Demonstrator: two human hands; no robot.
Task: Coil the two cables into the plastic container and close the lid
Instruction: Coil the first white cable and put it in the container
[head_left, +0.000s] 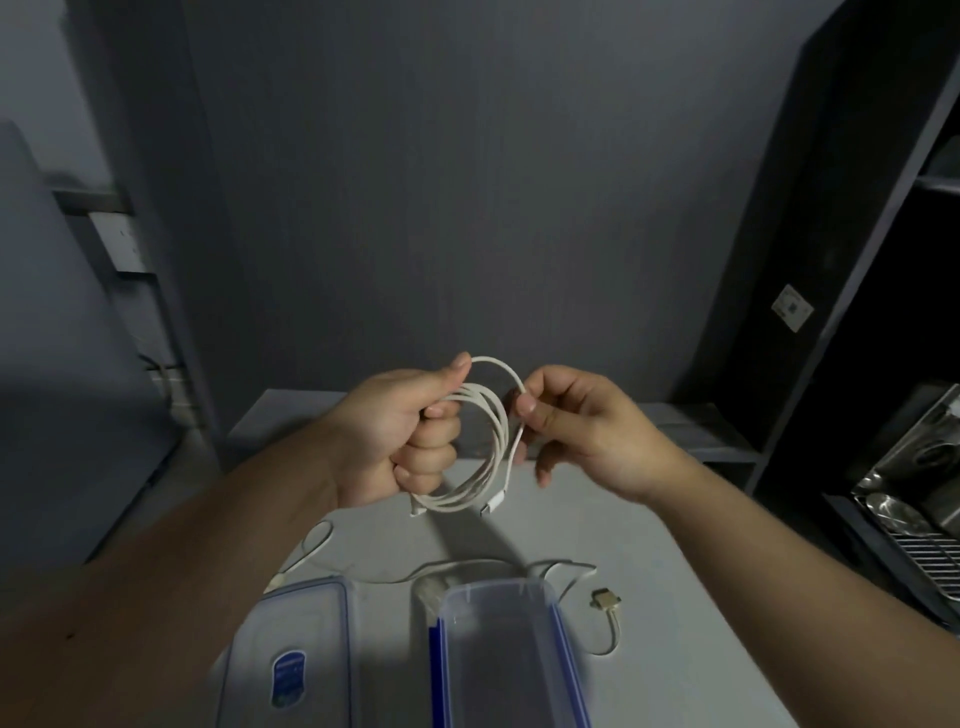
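White coiled cable (480, 447) gripped in fisted left hand (402, 436), right hand (576, 421) pinching its loop

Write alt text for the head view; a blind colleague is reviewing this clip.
Two bare hands hold a coiled white cable above a grey table: the left hand clutches the loops, the right hand pinches one strand. Below lie an open plastic container, its lid beside it, and a second, uncoiled cable.

Left hand (410, 441) fisted, thumb up; right hand (582, 431) pinching thumb to forefinger; both forearms raised, converging.
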